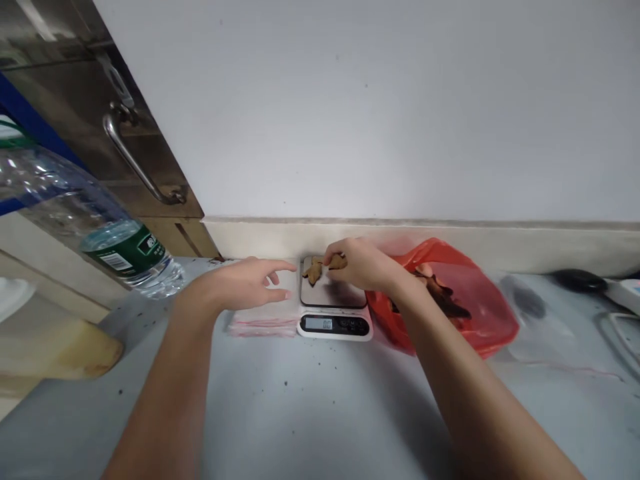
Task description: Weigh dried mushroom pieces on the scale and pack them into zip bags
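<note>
A small kitchen scale (334, 297) stands against the wall, its display (319, 324) appearing to read 0.0. One brown, irregular dried piece (313, 273) is at the left of its plate. Above the plate, my right hand (363, 263) has its fingers closed around another brown dried piece (338, 261); whether that piece touches the plate I cannot tell. My left hand (250, 283) is open beside the scale, thumb and fingers apart, over a stack of clear plastic bags with red edges (263, 325). A red plastic bag (493, 320) holding brown pieces (445, 297) lies open under my right forearm.
At the left, a large water bottle (125, 247) with a green label leans near a metal door handle (137, 160). A yellowish container (60, 340) is in front of it. To the right lie a clear bag (540, 327), a black object (580, 280) and a cable (613, 333).
</note>
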Demonstrator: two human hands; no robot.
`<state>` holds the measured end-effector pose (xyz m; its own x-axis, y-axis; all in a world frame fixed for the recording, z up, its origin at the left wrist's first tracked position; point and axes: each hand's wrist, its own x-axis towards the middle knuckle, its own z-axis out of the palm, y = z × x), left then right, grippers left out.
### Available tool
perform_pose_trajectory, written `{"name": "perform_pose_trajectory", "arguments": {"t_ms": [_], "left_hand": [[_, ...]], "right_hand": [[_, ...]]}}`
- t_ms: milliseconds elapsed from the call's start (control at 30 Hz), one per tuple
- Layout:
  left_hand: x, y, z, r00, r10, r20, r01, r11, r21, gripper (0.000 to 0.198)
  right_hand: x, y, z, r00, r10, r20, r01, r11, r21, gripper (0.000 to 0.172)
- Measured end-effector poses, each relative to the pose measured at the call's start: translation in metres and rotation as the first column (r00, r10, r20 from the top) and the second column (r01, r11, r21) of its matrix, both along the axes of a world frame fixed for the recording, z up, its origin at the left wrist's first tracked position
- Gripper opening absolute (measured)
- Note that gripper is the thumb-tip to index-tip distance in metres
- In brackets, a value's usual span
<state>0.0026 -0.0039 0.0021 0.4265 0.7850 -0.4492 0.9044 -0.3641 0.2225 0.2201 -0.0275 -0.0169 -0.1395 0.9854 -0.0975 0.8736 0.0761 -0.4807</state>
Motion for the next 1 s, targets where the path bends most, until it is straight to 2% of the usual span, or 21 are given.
{"name": "perform_pose_trajectory", "arguments": {"t_ms": [200, 333, 500, 700, 767, 833, 933, 1000], "left_hand": [[0.017, 0.008, -0.024, 0.995, -0.089, 0.050, 0.086, 0.994, 0.063, 0.072], [0.027, 0.007, -0.033, 0.991, -0.131, 0.015, 0.132, 0.991, -0.005, 0.070], [0.019, 0.003, -0.020, 0.988, -0.152, 0.024, 0.152, 0.988, 0.014, 0.062], [-0.003, 0.005, -0.006, 0.992, 0.004, -0.124, -0.010, 0.999, -0.050, 0.073], [-0.005, 0.005, -0.007, 0.988, 0.019, -0.156, -0.030, 0.997, -0.066, 0.063], [-0.004, 0.005, -0.008, 0.987, 0.032, -0.155, -0.045, 0.996, -0.079, 0.045], [-0.001, 0.004, -0.006, 0.992, 0.045, -0.121, -0.057, 0.994, -0.096, 0.031], [-0.001, 0.004, -0.003, 0.995, 0.052, -0.090, -0.059, 0.995, -0.077, 0.028]], "right_hand": [[0.004, 0.004, -0.016, 1.000, 0.015, 0.023, -0.015, 1.000, 0.016, 0.035], [0.007, 0.001, -0.016, 0.999, 0.051, 0.001, -0.051, 0.998, 0.029, 0.031], [0.016, -0.007, -0.009, 0.998, 0.037, -0.045, -0.036, 0.999, 0.016, 0.029], [0.030, -0.017, 0.011, 0.997, -0.027, -0.066, 0.027, 1.000, 0.007, 0.028], [0.038, -0.023, 0.022, 0.998, -0.036, -0.042, 0.036, 0.999, 0.011, 0.022], [0.049, -0.031, 0.030, 0.999, -0.031, 0.040, 0.031, 0.999, 0.021, 0.014], [0.069, -0.042, 0.033, 0.984, -0.025, 0.175, 0.039, 0.997, -0.074, 0.031], [0.082, -0.046, 0.028, 0.980, -0.040, 0.195, 0.058, 0.995, -0.087, 0.038]]}}
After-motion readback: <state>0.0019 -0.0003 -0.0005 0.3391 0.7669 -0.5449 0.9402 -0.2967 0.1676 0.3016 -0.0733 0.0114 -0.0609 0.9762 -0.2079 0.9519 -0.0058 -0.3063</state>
